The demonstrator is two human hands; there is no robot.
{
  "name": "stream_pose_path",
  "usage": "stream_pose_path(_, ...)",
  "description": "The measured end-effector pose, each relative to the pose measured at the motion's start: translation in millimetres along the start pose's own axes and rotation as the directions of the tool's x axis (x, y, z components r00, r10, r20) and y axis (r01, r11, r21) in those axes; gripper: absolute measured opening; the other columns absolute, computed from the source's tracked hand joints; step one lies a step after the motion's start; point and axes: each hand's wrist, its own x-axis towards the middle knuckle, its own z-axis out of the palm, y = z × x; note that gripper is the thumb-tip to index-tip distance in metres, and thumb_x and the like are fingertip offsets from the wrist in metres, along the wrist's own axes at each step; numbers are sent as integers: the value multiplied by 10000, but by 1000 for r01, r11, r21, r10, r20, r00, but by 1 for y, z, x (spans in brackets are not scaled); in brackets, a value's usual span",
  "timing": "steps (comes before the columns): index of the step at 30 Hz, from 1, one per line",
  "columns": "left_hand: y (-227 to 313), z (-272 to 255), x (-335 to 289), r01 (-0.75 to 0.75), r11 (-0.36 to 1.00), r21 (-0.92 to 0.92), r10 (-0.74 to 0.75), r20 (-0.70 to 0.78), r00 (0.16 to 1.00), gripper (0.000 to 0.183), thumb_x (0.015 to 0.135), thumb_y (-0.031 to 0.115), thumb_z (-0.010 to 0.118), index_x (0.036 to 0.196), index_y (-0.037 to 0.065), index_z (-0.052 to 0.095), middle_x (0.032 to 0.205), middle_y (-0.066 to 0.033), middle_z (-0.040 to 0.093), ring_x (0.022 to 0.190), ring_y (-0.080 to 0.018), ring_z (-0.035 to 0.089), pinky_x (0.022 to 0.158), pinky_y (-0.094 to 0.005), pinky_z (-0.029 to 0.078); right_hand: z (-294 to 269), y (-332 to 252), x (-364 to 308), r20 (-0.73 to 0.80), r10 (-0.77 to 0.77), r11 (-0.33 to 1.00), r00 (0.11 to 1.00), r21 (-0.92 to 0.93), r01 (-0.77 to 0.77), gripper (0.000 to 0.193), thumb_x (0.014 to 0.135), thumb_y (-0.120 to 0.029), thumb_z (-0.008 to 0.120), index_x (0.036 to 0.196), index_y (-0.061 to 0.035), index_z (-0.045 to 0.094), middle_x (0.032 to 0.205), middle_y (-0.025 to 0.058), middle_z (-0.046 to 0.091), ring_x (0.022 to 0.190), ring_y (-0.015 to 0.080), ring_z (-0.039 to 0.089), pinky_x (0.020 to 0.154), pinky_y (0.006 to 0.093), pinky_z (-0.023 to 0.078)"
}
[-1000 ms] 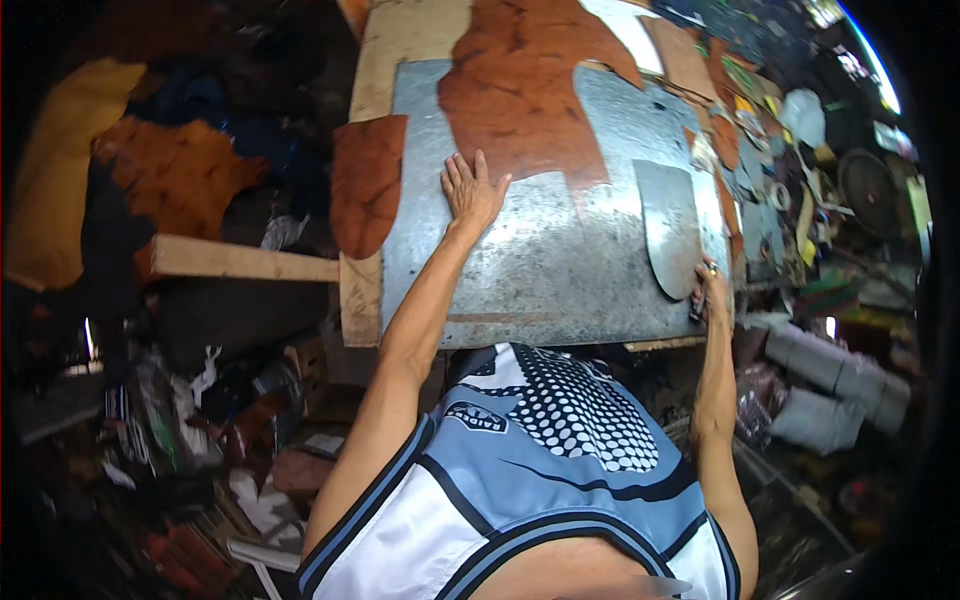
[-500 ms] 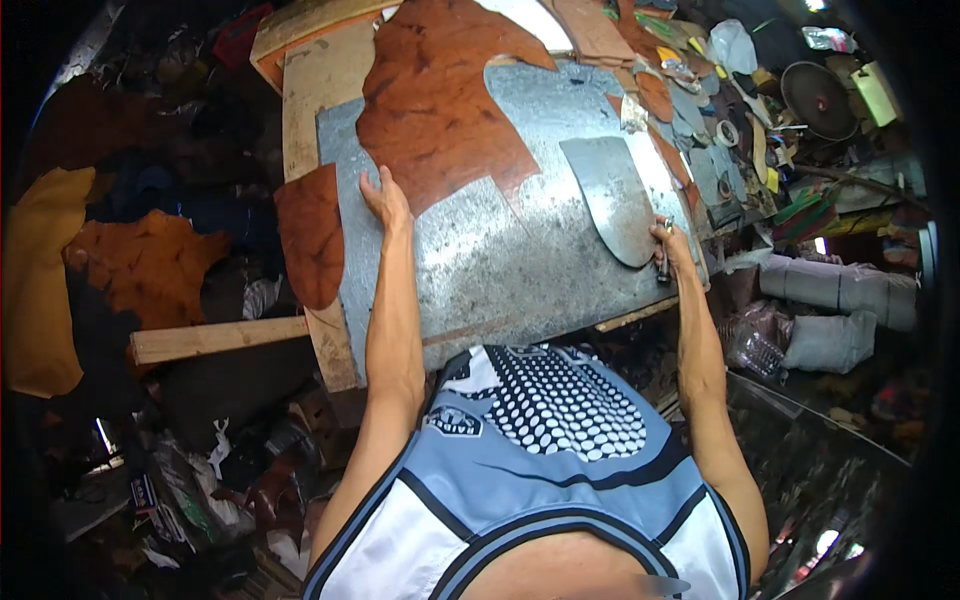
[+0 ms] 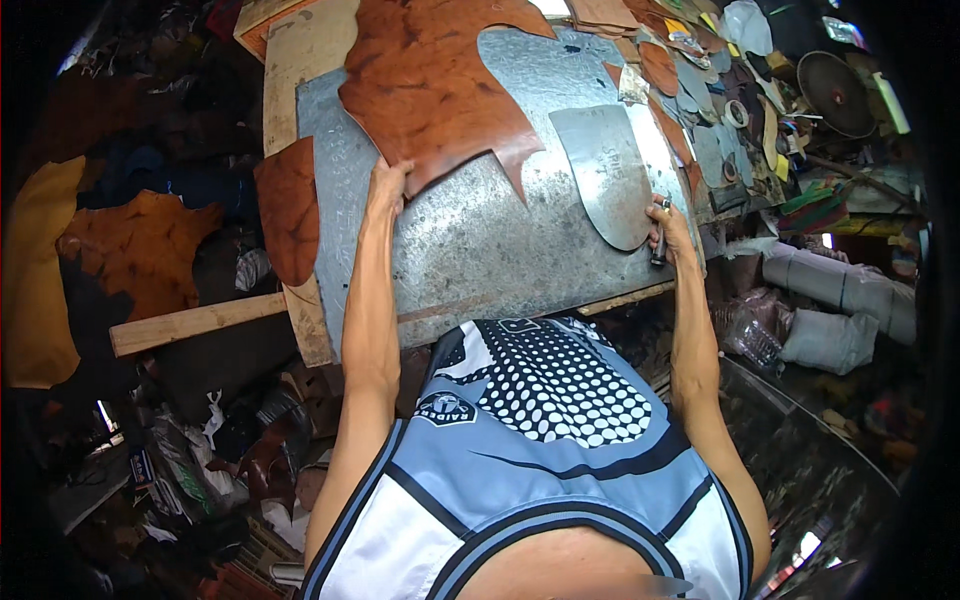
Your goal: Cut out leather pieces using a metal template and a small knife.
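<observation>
A large brown leather piece point(image 3: 430, 90) with dark streaks lies over a grey metal sheet point(image 3: 470, 265) on the work table. My left hand point(image 3: 391, 186) is closed on its near lower corner, thumb on top and fingers underneath. That edge is slightly raised. To the right lies a flat metal template point(image 3: 603, 180) with a rounded lower end. At its lower right edge, my right hand point(image 3: 668, 228) is closed round a short dark-handled tool point(image 3: 658, 254); the tool's working end is hidden. A ring shows on this hand.
A smaller rounded leather piece point(image 3: 290, 210) lies along the table's left edge. Leather scraps and a tape roll point(image 3: 736, 114) crowd the right side. A wooden bar point(image 3: 200, 323) juts out at left. Wrapped rolls point(image 3: 840, 285) lie at far right.
My left hand has gone from open beside the leather to gripping its lower corner, which is now lifted a little. My right hand stays by the template. The whole view has shifted slightly.
</observation>
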Motion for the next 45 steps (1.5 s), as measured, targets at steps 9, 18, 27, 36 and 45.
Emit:
stream_pose_path(9, -71, -11, -172, 237, 968, 85, -246, 124, 961, 563, 834, 17, 620, 1375, -37, 473, 1294, -124, 592, 1181, -220, 571, 1037, -351, 430, -3, 5, 0, 37, -67, 969, 997, 241, 56, 455, 889, -115, 670, 1301, -31, 496, 742, 26, 585, 442, 92, 489, 395, 257, 415)
stream_pose_path(18, -76, -45, -176, 259, 965, 40, -250, -157, 955, 464, 920, 95, 655, 1316, -78, 486, 937, -142, 717, 714, -139, 671, 555, -255, 533, 6, -6, -6, 41, 14, 990, 999, 141, -20, 248, 903, -140, 676, 1051, -208, 489, 752, -50, 527, 460, 74, 457, 400, 239, 364)
stream_pose_path(27, -72, -52, -166, 246, 964, 104, -242, -47, 969, 458, 899, 113, 689, 1270, -78, 501, 842, -109, 704, 628, -131, 648, 513, -234, 517, 7, -12, -8, -24, -59, 990, 998, 129, 62, 497, 871, -148, 720, 1301, -45, 493, 703, -2, 536, 486, 108, 492, 436, 271, 405)
stream_pose_path(36, -14, -44, -187, -124, 747, 653, 296, -159, 942, 493, 868, 150, 719, 1300, -4, 538, 909, -166, 694, 729, -300, 675, 682, -381, 534, 68, -91, -85, 64, -428, 863, 901, -267, 429, 265, 912, -30, 670, 1172, 10, 642, 877, 33, 625, 622, 91, 535, 553, 252, 441)
stream_pose_path(45, 2, -41, -162, 508, 826, -244, -299, 575, 762, 748, 1007, 570, 402, 1437, -41, 358, 1082, -240, 677, 840, -253, 717, 621, -279, 594, 162, -173, -107, 709, -591, 164, 385, -362, 918, 275, 765, 163, 649, 994, 12, 661, 978, 131, 699, 905, 239, 675, 762, 309, 520)
